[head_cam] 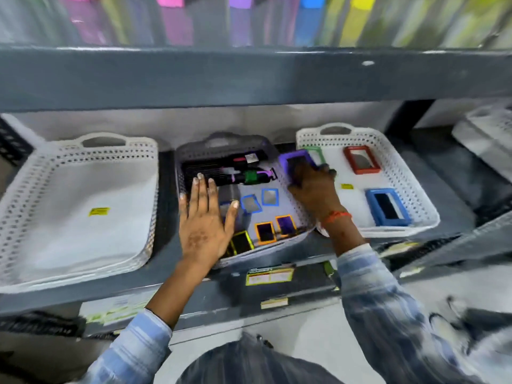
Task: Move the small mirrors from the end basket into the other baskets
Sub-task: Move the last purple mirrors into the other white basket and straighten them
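Three perforated baskets stand on a grey shelf. The left white basket [33, 189] holds only a yellow sticker. The middle grey basket [297, 209] holds several small framed mirrors, among them a blue one [270, 196] and an orange one [265, 231], with dark items at its back. The right white basket [415, 187] holds a red-framed mirror [361, 159], a blue-framed mirror [387, 207] and a green-framed one [315, 155]. My right hand [313, 189] grips a purple-framed mirror [296, 159] over the gap between the middle and right baskets. My left hand [206, 214] hovers flat and open over the middle basket's left side.
A thick grey shelf board [249, 76] runs overhead, with blurred coloured items above it. Another white basket [487, 128] sits at the far right behind a dark upright post [407, 115]. Price labels [270, 275] are stuck on the shelf's front edge.
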